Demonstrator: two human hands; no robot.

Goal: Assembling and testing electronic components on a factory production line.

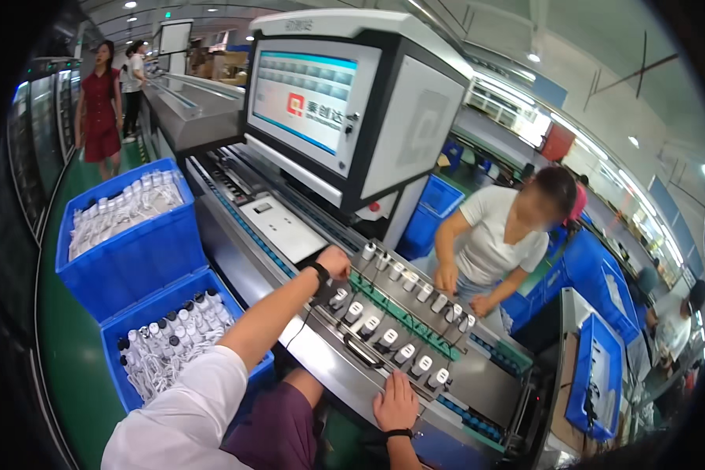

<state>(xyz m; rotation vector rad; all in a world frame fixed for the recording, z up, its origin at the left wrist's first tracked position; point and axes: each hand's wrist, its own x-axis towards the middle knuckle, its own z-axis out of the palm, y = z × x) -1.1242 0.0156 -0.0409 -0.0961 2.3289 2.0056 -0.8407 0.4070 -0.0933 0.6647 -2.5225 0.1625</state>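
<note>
My left hand [335,262], a dark band at its wrist, is curled closed at the far left corner of a metal fixture tray [478,364]. Whatever its fingers may hold is hidden. Fingers extended together, my right hand [395,403] lies flat on the tray's near edge, close to the right end. Two rows of small white-topped cylindrical devices [388,337] stand upright on the tray, some with dark sides. Between the rows runs a green strip [403,317]. A dark handle [362,352] sits along the tray's near side.
Stacked blue bins [125,270] at the left hold white devices with cables [172,333]. Behind the conveyor [270,274] stands a large monitor cabinet [313,102]. Across the tray, a co-worker [501,243] reaches toward the far row. A blue tray [599,376] with cables stands at the right.
</note>
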